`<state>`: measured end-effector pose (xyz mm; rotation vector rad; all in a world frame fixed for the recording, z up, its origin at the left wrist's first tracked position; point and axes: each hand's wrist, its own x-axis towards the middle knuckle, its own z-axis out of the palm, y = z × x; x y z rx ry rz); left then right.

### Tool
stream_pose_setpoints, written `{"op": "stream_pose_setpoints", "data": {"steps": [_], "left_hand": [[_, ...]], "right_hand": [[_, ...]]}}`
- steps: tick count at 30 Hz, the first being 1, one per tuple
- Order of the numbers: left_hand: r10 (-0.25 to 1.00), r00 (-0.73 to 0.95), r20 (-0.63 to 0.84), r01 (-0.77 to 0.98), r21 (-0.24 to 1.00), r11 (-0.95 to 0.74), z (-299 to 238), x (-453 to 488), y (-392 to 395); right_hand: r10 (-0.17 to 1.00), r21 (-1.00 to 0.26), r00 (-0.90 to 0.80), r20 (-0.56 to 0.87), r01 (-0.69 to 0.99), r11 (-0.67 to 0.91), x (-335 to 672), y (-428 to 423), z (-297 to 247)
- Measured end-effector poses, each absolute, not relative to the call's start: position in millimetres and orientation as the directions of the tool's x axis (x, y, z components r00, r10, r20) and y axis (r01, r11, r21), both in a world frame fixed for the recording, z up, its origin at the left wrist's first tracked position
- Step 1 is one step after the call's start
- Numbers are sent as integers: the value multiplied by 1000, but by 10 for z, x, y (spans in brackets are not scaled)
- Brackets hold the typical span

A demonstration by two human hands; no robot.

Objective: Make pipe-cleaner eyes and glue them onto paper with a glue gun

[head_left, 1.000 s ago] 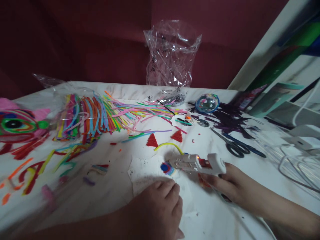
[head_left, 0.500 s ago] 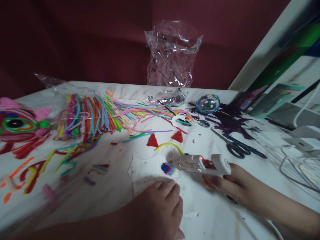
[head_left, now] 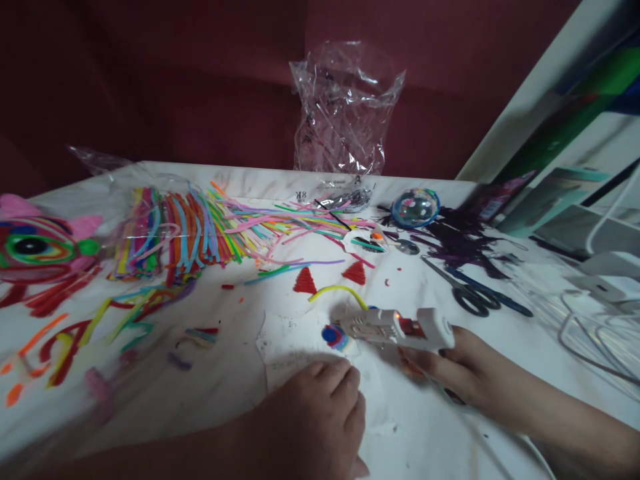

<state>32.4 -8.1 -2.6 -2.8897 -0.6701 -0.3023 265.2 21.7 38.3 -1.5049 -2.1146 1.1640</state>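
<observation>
My right hand grips a white glue gun whose nozzle points left at a small coiled disc of blue, red and pink. The disc lies on a scrap of white paper. My left hand rests knuckles up on the near edge of that paper, its fingers curled under; whether they hold anything is hidden. A bent yellow pipe cleaner lies just behind the gun, with two red coiled triangles beyond it.
A heap of coloured pipe cleaners fills the middle left. A pipe-cleaner figure with an eye is far left. Scissors, a glitter ball, a clear plastic bag and white cables lie toward the back and right.
The glue gun and my right hand shifted slightly right half a second ago and are now back near where they began. My left hand has stayed put.
</observation>
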Motion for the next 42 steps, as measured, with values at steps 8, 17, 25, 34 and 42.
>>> {"op": "stream_pose_setpoints", "data": {"steps": [8,17,25,34,42], "left_hand": [[416,882,220,446,-109,-889,-14,313,-79],[414,883,223,443,-101,-891,-28,308,-85],[375,901,221,399,-76,-914,-49,304,-48],[424,880,214,452,-102,-886,1,327,-85],[390,895,217,416,-94,-904,3,314,-62]], "right_hand": [[903,-722,-369,-219,684,105,2667,223,366],[893,-731,-392,-222,673,114,2709,211,401],[881,-740,-400,-253,666,90,2671,217,352],[897,-718,-397,-194,681,147,2677,200,380],[892,-715,-402,-208,685,142,2708,204,384]]}}
